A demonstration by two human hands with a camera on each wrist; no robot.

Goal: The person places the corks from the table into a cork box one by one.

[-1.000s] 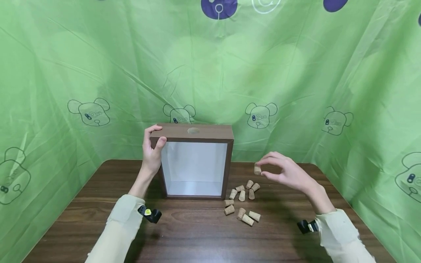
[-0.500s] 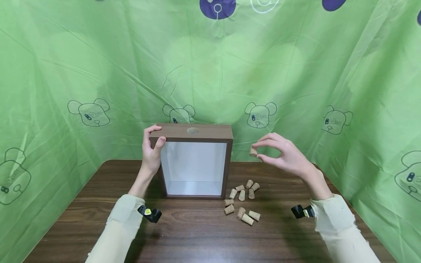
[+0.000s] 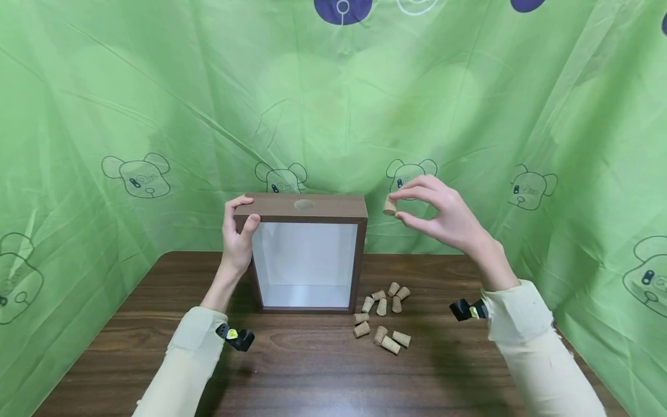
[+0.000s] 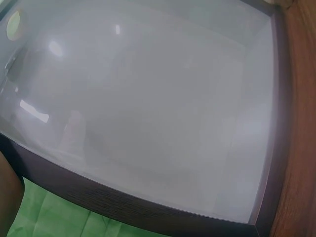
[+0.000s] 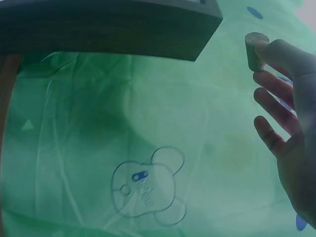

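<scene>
A brown shadow box frame with a clear front and a white inside stands upright on the table. A round hole opens in its top face. My left hand grips the top left corner, thumb at the front and fingers over the top. In the left wrist view the box's clear pane fills most of the picture. My right hand pinches a cork stopper between thumb and fingertips. That cork is in the air, right of the box and apart from it.
Several loose corks lie on the dark wooden table, to the right of the box and in front of it. A green printed curtain hangs behind and along both sides.
My right hand has risen with the cork and moved left, closer to the box's top. The left hand keeps its grip on the box, and the loose corks lie as before.
</scene>
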